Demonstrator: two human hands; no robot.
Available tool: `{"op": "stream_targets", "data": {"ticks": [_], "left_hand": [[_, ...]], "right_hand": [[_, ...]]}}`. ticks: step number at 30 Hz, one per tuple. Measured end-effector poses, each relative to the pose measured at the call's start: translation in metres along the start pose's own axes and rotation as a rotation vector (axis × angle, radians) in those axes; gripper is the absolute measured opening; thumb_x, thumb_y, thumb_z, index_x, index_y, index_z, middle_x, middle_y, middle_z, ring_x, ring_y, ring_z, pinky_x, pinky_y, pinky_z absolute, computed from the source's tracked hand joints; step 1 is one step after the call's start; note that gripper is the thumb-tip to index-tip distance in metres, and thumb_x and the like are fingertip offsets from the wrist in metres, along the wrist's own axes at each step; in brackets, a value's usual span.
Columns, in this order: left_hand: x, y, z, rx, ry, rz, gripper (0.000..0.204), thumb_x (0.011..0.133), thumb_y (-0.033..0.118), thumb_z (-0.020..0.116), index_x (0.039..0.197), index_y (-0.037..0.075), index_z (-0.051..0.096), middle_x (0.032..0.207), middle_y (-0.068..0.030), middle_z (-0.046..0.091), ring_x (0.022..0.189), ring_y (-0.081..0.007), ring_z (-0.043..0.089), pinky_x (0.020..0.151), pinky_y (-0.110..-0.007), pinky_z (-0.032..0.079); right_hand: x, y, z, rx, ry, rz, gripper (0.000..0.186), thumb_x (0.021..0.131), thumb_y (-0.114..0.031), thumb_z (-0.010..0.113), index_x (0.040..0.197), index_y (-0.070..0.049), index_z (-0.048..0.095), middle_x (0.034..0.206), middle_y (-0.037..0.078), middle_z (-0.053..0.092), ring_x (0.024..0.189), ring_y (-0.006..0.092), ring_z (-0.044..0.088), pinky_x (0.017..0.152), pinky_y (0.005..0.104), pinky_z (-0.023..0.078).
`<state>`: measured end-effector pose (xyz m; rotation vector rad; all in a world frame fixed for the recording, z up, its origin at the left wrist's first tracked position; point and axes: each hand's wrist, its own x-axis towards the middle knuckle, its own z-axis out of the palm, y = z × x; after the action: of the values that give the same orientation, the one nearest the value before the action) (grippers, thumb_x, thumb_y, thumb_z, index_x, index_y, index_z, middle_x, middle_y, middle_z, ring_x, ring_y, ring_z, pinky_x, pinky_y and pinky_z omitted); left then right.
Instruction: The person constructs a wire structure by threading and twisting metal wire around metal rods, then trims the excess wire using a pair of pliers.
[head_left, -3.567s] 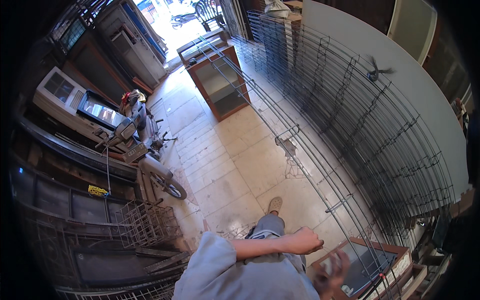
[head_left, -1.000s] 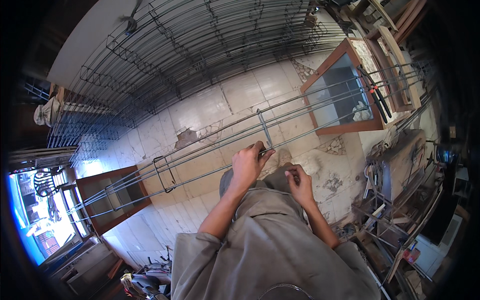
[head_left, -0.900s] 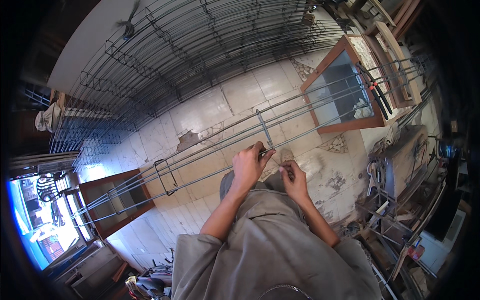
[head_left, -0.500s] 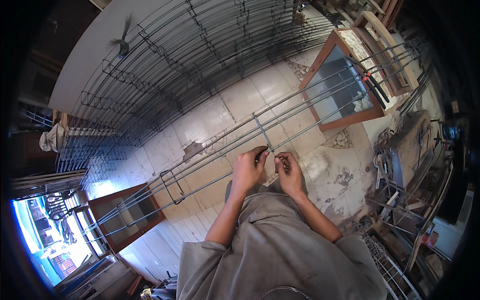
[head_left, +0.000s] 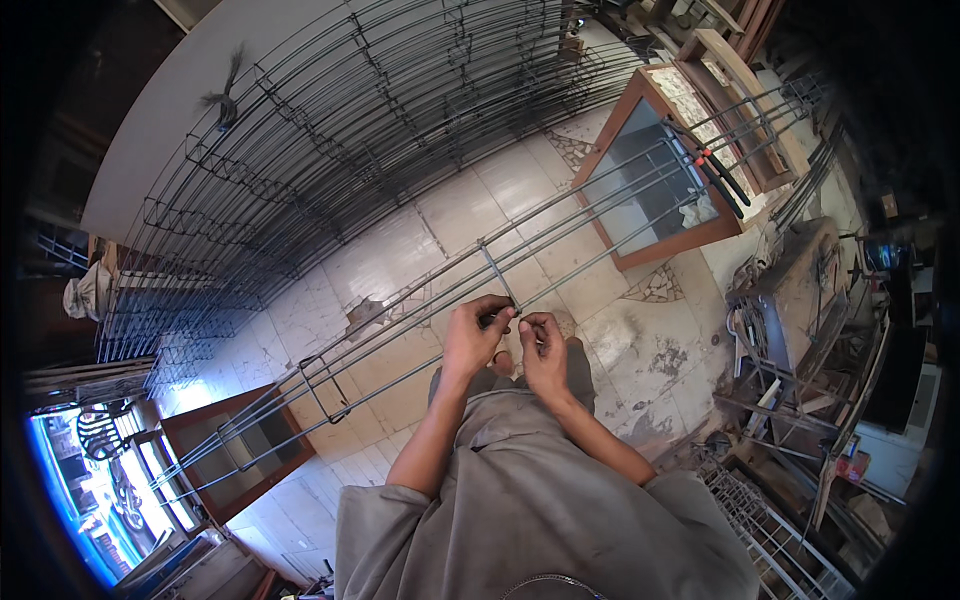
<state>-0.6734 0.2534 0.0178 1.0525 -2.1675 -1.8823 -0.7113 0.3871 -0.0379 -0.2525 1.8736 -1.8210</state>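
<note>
A long cage of thin steel bars (head_left: 391, 384) runs slantwise across in front of me, raised above the floor. At its middle, a steel stirrup (head_left: 497, 270) crosses the bars. My left hand (head_left: 472, 338) is closed in a pinch at the near corner of this stirrup, thumb and fingertips against the nearest bar. Just right of it, my right hand (head_left: 543, 352) pinches close beside the same corner. Whatever lies between the fingertips is too small to make out. Farther left, another stirrup (head_left: 325, 390) sits around the bars.
Stacked steel cages (head_left: 330, 140) fill the far left, with a bundle of thin wire (head_left: 226, 108) on them. Orange-and-black-handled cutters (head_left: 718, 170) rest across the bars at right. Wood-framed glass panels (head_left: 640, 160) stand beneath both ends. A cluttered rack (head_left: 790, 390) stands at right.
The whole view has shifted, so everything sits a little farther left. Both hands stay at the same stirrup corner, with only slight finger movement.
</note>
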Motion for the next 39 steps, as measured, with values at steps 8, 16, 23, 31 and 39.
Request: {"op": "stream_targets", "data": {"ticks": [8, 16, 23, 31, 39], "left_hand": [[0.002, 0.001, -0.002, -0.035, -0.011, -0.038, 0.028, 0.083, 0.015, 0.076, 0.101, -0.005, 0.07, 0.084, -0.0127, 0.073, 0.074, -0.0149, 0.07, 0.069, -0.028, 0.054], [0.002, -0.003, 0.007, -0.073, 0.059, -0.001, 0.029, 0.08, 0.016, 0.08, 0.097, -0.005, 0.07, 0.084, -0.0144, 0.074, 0.076, -0.0162, 0.071, 0.069, -0.028, 0.055], [-0.004, -0.001, 0.01, 0.017, 0.137, 0.017, 0.024, 0.081, 0.018, 0.079, 0.093, -0.002, 0.072, 0.082, -0.0143, 0.074, 0.076, -0.0184, 0.073, 0.07, -0.03, 0.055], [-0.019, 0.001, 0.018, 0.129, 0.261, 0.166, 0.017, 0.088, 0.019, 0.071, 0.093, 0.003, 0.069, 0.082, -0.0125, 0.073, 0.079, -0.0251, 0.073, 0.068, -0.033, 0.055], [-0.008, -0.01, 0.012, -0.355, 0.18, 0.032, 0.017, 0.097, 0.015, 0.062, 0.098, -0.002, 0.061, 0.086, -0.0158, 0.073, 0.081, -0.0191, 0.072, 0.074, -0.03, 0.053]], "right_hand": [[0.0, -0.015, 0.003, -0.025, 0.007, 0.0, 0.012, 0.1, -0.012, 0.056, 0.104, -0.001, 0.053, 0.077, 0.002, 0.058, 0.067, 0.0047, 0.053, 0.057, 0.0216, 0.041], [0.0, -0.006, 0.006, -0.072, 0.065, -0.073, 0.01, 0.099, -0.009, 0.057, 0.101, 0.0, 0.053, 0.081, 0.003, 0.059, 0.074, 0.0063, 0.056, 0.062, 0.0226, 0.043], [0.0, -0.008, -0.001, -0.131, 0.015, -0.11, 0.008, 0.1, -0.009, 0.055, 0.101, -0.001, 0.054, 0.071, -0.001, 0.055, 0.062, 0.003, 0.047, 0.053, 0.0219, 0.035], [-0.003, -0.016, -0.003, -0.053, 0.001, 0.087, 0.009, 0.1, -0.011, 0.054, 0.101, -0.001, 0.055, 0.071, -0.001, 0.054, 0.059, 0.0029, 0.042, 0.051, 0.0229, 0.032], [-0.004, -0.017, -0.004, -0.002, -0.003, 0.139, 0.011, 0.101, -0.014, 0.053, 0.102, -0.003, 0.055, 0.071, -0.002, 0.053, 0.058, 0.0028, 0.04, 0.05, 0.0238, 0.031]]}}
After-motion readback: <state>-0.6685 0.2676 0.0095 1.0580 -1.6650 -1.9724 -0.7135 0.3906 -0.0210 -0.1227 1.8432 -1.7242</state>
